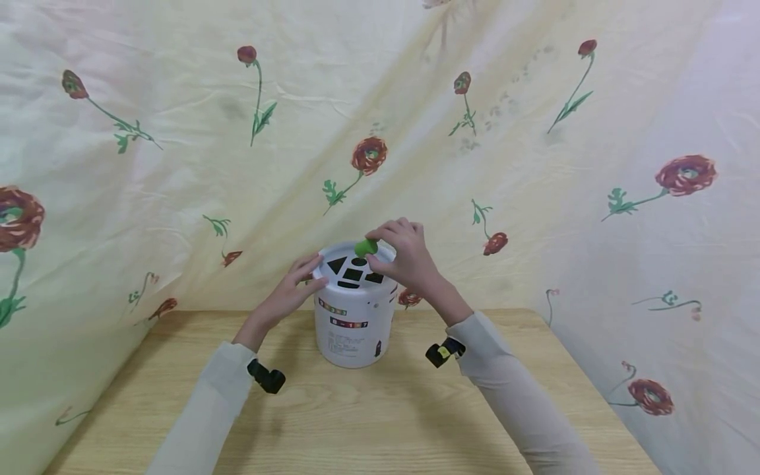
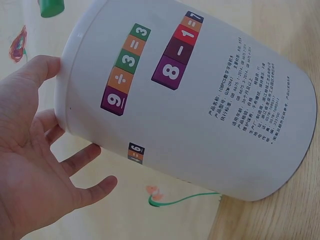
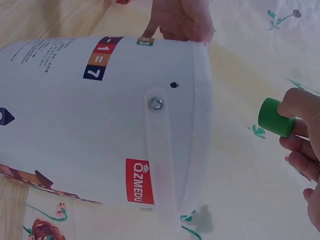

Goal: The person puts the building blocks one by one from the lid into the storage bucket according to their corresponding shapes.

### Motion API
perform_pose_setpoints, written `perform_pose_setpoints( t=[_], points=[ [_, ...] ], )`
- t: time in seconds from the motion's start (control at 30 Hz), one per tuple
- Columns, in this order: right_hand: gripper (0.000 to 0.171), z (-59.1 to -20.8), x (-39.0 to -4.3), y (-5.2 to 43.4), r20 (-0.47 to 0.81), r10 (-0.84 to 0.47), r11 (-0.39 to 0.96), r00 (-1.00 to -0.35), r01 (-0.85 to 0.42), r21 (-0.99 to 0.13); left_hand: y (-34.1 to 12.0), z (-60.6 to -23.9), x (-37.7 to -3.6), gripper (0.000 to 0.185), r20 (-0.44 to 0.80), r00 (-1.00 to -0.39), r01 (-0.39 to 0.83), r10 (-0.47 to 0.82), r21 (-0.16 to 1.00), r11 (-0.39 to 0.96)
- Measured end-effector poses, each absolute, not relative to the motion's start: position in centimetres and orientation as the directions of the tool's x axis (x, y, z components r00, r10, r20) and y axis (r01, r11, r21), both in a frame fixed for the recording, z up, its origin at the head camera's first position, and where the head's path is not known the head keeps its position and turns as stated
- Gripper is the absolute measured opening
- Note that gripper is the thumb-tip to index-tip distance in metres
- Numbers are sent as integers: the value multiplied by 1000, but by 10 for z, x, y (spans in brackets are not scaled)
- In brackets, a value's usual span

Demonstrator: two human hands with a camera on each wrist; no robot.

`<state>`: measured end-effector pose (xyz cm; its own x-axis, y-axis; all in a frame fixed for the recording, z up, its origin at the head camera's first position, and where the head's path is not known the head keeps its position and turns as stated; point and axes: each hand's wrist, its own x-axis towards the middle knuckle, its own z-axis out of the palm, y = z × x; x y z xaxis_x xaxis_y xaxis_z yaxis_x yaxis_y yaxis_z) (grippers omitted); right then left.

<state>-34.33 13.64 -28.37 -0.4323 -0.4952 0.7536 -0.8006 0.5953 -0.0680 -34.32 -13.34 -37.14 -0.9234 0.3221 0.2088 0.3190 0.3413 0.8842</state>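
A white bucket (image 1: pixel 350 340) stands upright on the table, its lid (image 1: pixel 331 253) cut with dark shaped holes: a triangle, a round one, a square and others. Against the left edge of the lid rests my left hand (image 1: pixel 289 290), fingers spread and fairly straight, with fingertips at the rim in the left wrist view. My right hand (image 1: pixel 406 256) pinches a green cylinder block (image 3: pixel 272 117) between thumb and fingers. In the head view the block overlaps the back of the lid, close by the round hole (image 1: pixel 359 262); the right wrist view shows it off the lid.
The wooden table (image 1: pixel 356 422) extends toward me and to both sides of the bucket. Flowered cloth (image 1: pixel 297 132) hangs behind and along the sides. A white handle (image 3: pixel 159 150) is bolted to the bucket's side. Each wrist wears a small black camera (image 1: pixel 266 377).
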Motion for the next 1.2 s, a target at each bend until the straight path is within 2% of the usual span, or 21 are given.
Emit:
perform_pose_setpoints(
  t=[0.3, 0.83, 0.97, 1.2],
  points=[
    [28, -289, -363, 131, 675, -504, 672, -539, -736, -86, -132, -372, -343, 69, 215, -927, 322, 309, 878, 355],
    [31, -304, -383, 129, 548, -524, 748, -653, -660, -72, -131, -370, -339, 69, 223, -925, 327, 309, 881, 342],
    [32, -308, -385, 124, 536, -531, 754, -657, -655, -55, -133, -371, -340, 69, 218, -924, 325, 314, 880, 347],
    [31, -317, -389, 118, 565, -544, 740, -620, -673, -26, -133, -371, -340, 70, 212, -925, 323, 316, 875, 360]
  ],
)
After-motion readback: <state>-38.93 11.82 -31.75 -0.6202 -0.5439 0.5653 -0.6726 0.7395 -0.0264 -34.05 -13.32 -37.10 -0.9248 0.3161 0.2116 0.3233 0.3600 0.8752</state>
